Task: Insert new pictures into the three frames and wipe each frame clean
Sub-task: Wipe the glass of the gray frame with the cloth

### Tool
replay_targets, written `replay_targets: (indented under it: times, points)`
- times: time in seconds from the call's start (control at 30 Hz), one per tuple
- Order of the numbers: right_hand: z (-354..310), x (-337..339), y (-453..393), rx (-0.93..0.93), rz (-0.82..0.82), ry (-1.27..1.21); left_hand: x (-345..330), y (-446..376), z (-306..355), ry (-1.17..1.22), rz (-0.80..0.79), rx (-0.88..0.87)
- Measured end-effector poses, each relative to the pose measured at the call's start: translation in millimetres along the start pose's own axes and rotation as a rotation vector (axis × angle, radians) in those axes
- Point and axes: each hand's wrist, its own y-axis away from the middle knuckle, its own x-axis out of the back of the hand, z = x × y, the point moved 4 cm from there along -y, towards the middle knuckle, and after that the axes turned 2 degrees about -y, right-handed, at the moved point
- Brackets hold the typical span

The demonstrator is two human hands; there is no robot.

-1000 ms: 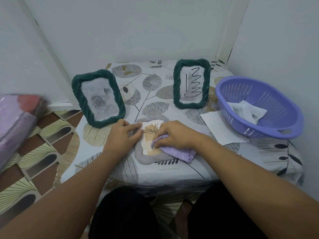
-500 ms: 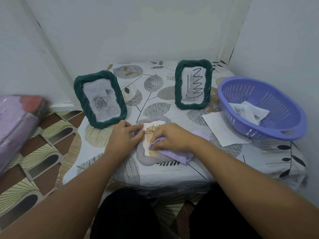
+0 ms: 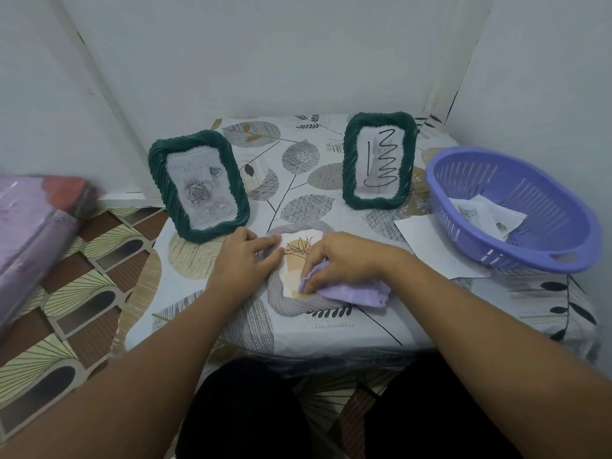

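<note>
A grey rope-edged frame (image 3: 291, 304) lies flat near the table's front, holding a picture of a plant sprig. My left hand (image 3: 243, 256) rests on its left edge with straight fingers. My right hand (image 3: 344, 260) grips a lilac cloth (image 3: 354, 293) and presses it on the frame's glass at the lower right. Two dark green frames stand upright behind: one at the left (image 3: 198, 182) shows a rose picture, one at the right (image 3: 379, 160) shows a pale picture with a black zigzag scribble over it.
A purple slotted basket (image 3: 546, 240) with loose pictures (image 3: 486, 215) sits at the table's right. A white sheet (image 3: 430, 241) lies beside it. The leaf-patterned tablecloth (image 3: 298, 160) covers the small table in a wall corner. A purple bundle (image 3: 29, 226) is at the left.
My right hand has slid the cloth down and to the right over the grey frame's glass, uncovering more of the picture. My left hand stays on the frame's left edge.
</note>
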Motion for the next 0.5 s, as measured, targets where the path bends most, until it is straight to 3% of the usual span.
replay_targets:
  times: [0.2, 0.5]
  points:
    - [-1.0, 6.9, -37.4, 0.008, 0.333, 0.034, 0.5, 0.1, 0.2, 0.019, 0.013, -0.008]
    - [10.7, 29.0, -45.5, -0.115, 0.582, 0.381, 0.1, 0.1, 1.2, 0.002, 0.004, 0.002]
